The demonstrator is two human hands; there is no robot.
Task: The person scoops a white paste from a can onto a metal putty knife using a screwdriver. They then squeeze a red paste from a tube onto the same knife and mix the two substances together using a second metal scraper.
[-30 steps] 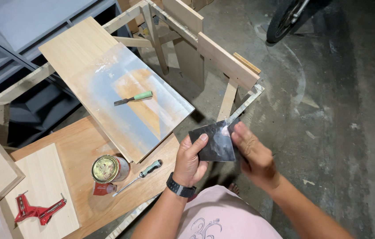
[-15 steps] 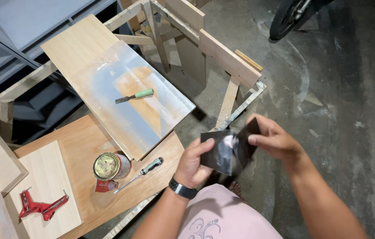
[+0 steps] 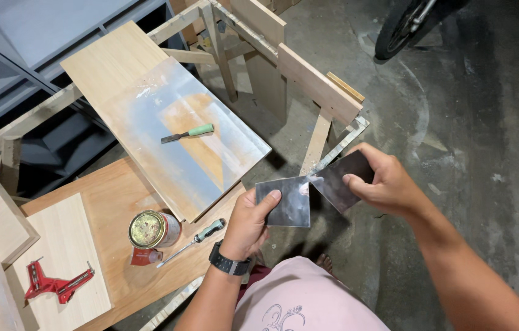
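A red clamp (image 3: 57, 284) lay on a board at the far left of the desk (image 3: 112, 202), with an open tin (image 3: 152, 230) and a screwdriver (image 3: 193, 241) beside it. A green-handled chisel (image 3: 187, 133) rested on the smeared panel (image 3: 167, 122). The left hand (image 3: 247, 224) gripped one dark metal sheet (image 3: 284, 202); the right hand (image 3: 382, 181) clamped another (image 3: 342, 184), their edges touching above the floor.
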